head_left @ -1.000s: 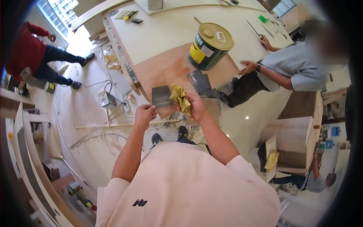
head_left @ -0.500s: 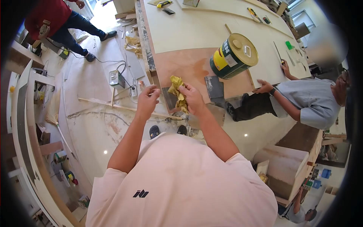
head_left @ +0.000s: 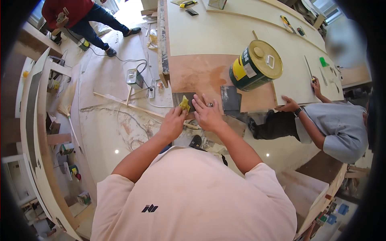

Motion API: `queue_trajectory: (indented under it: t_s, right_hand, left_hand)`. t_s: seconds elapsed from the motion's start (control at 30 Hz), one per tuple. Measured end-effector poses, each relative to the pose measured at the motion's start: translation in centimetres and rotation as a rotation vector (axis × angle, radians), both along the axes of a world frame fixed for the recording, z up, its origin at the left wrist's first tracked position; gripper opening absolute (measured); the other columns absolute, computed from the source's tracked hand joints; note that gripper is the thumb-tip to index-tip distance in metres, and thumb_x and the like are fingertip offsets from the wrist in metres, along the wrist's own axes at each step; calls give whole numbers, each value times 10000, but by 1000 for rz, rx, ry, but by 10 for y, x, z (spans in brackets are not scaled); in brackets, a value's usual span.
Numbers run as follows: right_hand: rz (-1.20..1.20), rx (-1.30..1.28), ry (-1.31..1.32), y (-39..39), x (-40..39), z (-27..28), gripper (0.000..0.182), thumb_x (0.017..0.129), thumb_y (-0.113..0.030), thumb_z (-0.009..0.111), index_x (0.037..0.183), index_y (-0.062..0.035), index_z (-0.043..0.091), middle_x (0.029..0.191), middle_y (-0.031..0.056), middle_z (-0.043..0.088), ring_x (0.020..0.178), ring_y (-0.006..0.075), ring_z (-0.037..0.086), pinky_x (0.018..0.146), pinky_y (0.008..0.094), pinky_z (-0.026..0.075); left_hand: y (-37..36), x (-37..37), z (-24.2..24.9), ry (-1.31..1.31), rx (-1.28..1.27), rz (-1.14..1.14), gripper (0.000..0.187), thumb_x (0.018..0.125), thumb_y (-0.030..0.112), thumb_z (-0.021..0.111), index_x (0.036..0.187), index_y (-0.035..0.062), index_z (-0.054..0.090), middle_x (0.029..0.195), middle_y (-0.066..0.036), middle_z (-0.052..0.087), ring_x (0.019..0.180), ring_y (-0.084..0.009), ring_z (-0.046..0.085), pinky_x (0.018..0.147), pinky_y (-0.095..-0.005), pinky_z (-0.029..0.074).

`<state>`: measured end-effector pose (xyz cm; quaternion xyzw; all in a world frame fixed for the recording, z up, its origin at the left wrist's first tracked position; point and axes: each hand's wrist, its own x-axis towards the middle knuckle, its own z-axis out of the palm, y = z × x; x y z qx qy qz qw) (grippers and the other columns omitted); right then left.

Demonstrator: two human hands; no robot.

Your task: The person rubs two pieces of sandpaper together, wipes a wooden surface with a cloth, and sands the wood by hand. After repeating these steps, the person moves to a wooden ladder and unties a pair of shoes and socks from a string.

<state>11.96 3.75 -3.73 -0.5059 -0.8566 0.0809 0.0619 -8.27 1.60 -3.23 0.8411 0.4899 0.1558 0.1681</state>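
My left hand is closed on a crumpled yellow cloth, which rests against a dark square piece of sheet at the near corner of the table. Just beside it, my right hand lies with fingers stretched out over the right side of that dark piece. Its palm hides part of the edge. Two more dark pieces lie to the right on the brown board. Behind them stands a large green and yellow can with a gold lid.
At right, a person in a grey shirt has hands on the table's pale sheet. Another person in red stands at upper left. Cables, a metal tin and wood strips lie on the floor. A utility knife is at the far edge.
The yellow cloth has passed from my right hand to my left and come down onto the dark piece. My right hand has opened and been laid on the piece.
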Motion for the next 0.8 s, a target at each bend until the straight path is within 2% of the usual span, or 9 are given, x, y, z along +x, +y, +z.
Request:
queue_trajectory:
  t_s: [0.13, 0.23, 0.33, 0.37, 0.5, 0.6, 0.63, 0.7, 0.8]
  right_hand:
    - [-23, -33, -29, -1, -1, -1, 522, 942, -282, 457, 1416, -63, 459, 1561, 53, 329, 1445, 315, 266, 1043, 716, 206]
    - [-13, -52, -30, -2, 3, -1, 537, 933, -276, 455, 1425, -60, 449, 1563, 54, 324, 1451, 330, 247, 1062, 725, 164]
    - [-38, -62, 19, 4, 0, -6, 543, 932, -274, 442, 1432, -61, 442, 1569, 52, 312, 1454, 336, 237, 1074, 729, 139]
    - [-46, -69, 33, 3, 0, -7, 544, 931, -271, 440, 1433, -62, 440, 1570, 53, 311, 1455, 338, 234, 1076, 729, 133]
    - [-54, -58, 24, -3, 0, -4, 553, 925, -264, 436, 1440, -61, 431, 1576, 53, 298, 1458, 343, 225, 1079, 729, 125]
    - [-66, -94, 41, -1, -1, -4, 555, 919, -261, 436, 1436, -60, 437, 1574, 55, 302, 1459, 345, 223, 1079, 729, 123]
    - [-66, -82, 38, 1, -3, -6, 555, 923, -266, 438, 1439, -62, 431, 1575, 55, 299, 1456, 345, 229, 1074, 729, 138]
    - [-75, -79, 28, -2, -3, -14, 555, 931, -277, 441, 1444, -65, 419, 1578, 53, 292, 1452, 345, 240, 1063, 728, 167]
    - [-60, -116, -7, -2, -1, -4, 568, 933, -271, 400, 1463, -67, 394, 1596, 45, 249, 1471, 335, 190, 1082, 727, 118]
  left_hand:
    - [42, 7, -4, 83, 96, 127, 387, 796, 58, 573, 1177, 45, 640, 1016, -124, 582, 961, -310, 574, 818, -423, 477]
    - [51, 11, -14, 10, 156, 156, 375, 768, 48, 591, 1137, 44, 657, 1022, -108, 601, 963, -307, 579, 801, -439, 474]
    - [2, 9, -20, -22, 147, 44, 331, 747, 30, 587, 1066, 37, 674, 1037, -118, 616, 944, -330, 587, 777, -452, 476]
    - [11, 5, -25, -40, 119, 26, 290, 748, 15, 575, 1015, 31, 688, 1003, -129, 630, 904, -348, 595, 774, -460, 478]
    - [74, 5, -13, -83, 239, 248, 310, 761, 8, 567, 1041, 28, 698, 917, -177, 644, 873, -357, 613, 777, -455, 491]
    - [21, -1, -21, -31, 146, 168, 281, 810, -14, 538, 1037, 31, 698, 973, -197, 647, 929, -381, 621, 819, -460, 496]
    - [1, 3, -15, -96, 212, 103, 289, 800, -26, 542, 1038, 27, 697, 1013, -198, 653, 948, -377, 624, 832, -459, 495]
    - [15, -2, -17, -82, 180, 130, 290, 797, -29, 546, 1040, 24, 696, 1026, -200, 655, 954, -380, 622, 829, -457, 496]
    - [61, -7, -24, -87, 194, 220, 293, 765, -6, 557, 1021, 24, 696, 969, -185, 653, 884, -376, 613, 783, -454, 497]
